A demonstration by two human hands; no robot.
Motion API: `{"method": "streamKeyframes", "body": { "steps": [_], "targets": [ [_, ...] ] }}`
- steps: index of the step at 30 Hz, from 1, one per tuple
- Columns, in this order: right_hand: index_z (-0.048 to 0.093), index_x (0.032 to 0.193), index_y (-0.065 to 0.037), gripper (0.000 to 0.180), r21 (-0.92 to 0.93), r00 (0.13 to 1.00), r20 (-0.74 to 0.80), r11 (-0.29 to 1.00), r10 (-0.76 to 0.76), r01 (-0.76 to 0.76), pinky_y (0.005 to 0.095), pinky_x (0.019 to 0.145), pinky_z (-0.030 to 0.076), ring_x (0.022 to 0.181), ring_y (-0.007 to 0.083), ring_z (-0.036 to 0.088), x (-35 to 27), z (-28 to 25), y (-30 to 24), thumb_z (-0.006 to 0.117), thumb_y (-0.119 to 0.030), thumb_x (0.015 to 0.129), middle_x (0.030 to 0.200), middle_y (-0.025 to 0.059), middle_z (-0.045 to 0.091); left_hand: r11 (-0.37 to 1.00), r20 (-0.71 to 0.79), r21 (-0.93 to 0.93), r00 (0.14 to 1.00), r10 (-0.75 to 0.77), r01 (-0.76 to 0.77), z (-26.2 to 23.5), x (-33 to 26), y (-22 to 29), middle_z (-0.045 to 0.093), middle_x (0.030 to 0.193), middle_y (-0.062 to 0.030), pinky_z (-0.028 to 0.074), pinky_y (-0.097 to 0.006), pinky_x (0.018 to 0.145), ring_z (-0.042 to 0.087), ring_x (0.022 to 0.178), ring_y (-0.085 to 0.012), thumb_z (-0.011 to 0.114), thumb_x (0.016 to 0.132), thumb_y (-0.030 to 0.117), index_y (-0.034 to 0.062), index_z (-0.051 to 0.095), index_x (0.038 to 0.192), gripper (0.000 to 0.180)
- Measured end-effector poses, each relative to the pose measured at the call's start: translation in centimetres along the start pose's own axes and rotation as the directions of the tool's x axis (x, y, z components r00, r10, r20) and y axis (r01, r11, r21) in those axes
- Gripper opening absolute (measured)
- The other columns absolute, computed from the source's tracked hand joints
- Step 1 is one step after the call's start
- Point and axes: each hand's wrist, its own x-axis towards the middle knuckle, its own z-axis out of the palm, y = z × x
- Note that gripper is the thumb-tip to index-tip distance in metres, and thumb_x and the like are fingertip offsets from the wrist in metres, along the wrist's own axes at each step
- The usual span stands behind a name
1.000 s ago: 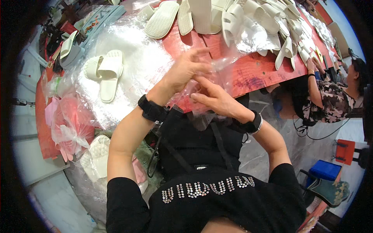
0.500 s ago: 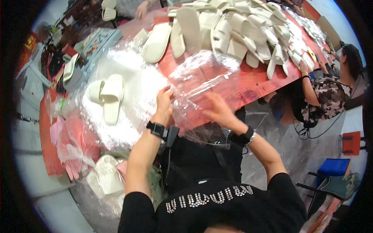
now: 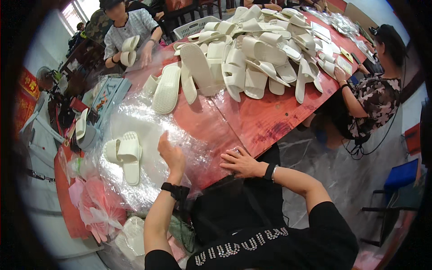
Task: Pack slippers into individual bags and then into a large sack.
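Note:
My left hand (image 3: 172,155) is curled, fingers closed on clear plastic that looks like a bag (image 3: 194,143); its exact edge is hard to make out. My right hand (image 3: 243,163) lies at the table's near edge with fingers spread over the film. Left of my left hand, a pair of cream slides (image 3: 128,153) rests on a stack of shiny clear plastic bags (image 3: 155,118), one slide overlapping the other. Beyond both hands, a big heap of cream slides (image 3: 258,49) covers the far part of the red table (image 3: 265,121).
Across the table, a person (image 3: 135,33) holds a pair of slides; another person (image 3: 373,90) sits at the right edge. A pink plastic bag (image 3: 101,204) hangs at the left. Farther back stand a grey-blue case (image 3: 110,96) and a white basket (image 3: 195,28).
The plastic bag, raised between my hands before, now lies low over the table. My left hand has moved left, and my right hand has come down flat. The view has tilted up.

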Motion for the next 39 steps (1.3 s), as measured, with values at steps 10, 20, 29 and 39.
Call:
{"method": "streamKeyframes", "body": {
  "steps": [10, 20, 29, 39],
  "targets": [
    [0.055, 0.102, -0.002, 0.033, 0.853, 0.821, -0.246, 0.517, 0.516, -0.069, 0.0286, 0.069, 0.045, 0.078, 0.0163, 0.056, 5.0, -5.8, 7.4, 0.060, -0.022, 0.077, 0.089, 0.0098, 0.060, 0.875, 0.838, 0.370, 0.519, -0.171, -0.310, 3.4, -0.7, 2.3, 0.010, 0.141, -0.0140, 0.006, -0.067, 0.092, 0.005, 0.126, -0.0457, 0.044, 0.078, 0.055, 0.0294, 0.027, 0.132, 0.062],
    [0.050, 0.094, -0.009, 0.031, 0.770, 0.475, 0.308, -0.509, 0.824, 0.384, 0.0228, 0.052, 0.037, 0.062, 0.0095, 0.044, 12.0, -6.1, 16.9, 0.057, -0.036, 0.080, 0.075, -0.0011, 0.049, 0.843, 0.804, 0.399, 0.580, -0.132, -0.360, 4.9, -2.4, 1.0, 0.001, 0.142, -0.0147, -0.001, -0.067, 0.092, -0.003, 0.128, -0.0430, 0.035, 0.081, 0.058, 0.0261, 0.013, 0.137, 0.068],
    [0.046, 0.076, -0.008, 0.012, 0.173, 0.507, 0.401, -0.607, 0.763, 0.776, 0.0172, 0.037, 0.032, 0.041, 0.0057, 0.038, 15.2, -8.6, 16.3, 0.057, -0.009, 0.082, 0.053, -0.0023, 0.040, 0.858, 0.808, 0.370, 0.579, -0.107, -0.357, 5.4, -2.6, 0.4, 0.001, 0.142, -0.0174, -0.006, -0.065, 0.092, -0.006, 0.128, -0.0429, 0.032, 0.081, 0.059, 0.0252, 0.013, 0.137, 0.068],
    [0.044, 0.101, -0.013, 0.019, 0.722, 0.724, 0.138, -0.569, 0.675, 0.393, 0.0178, 0.043, 0.031, 0.048, 0.0030, 0.035, 13.0, -7.8, 0.5, 0.053, -0.011, 0.084, 0.068, -0.0058, 0.044, 0.868, 0.782, 0.356, 0.619, -0.074, -0.347, 5.3, -3.1, -0.1, 0.003, 0.142, -0.0159, -0.004, -0.065, 0.093, -0.005, 0.128, -0.0412, 0.031, 0.081, 0.059, 0.0224, 0.015, 0.137, 0.069]
  ]
}}
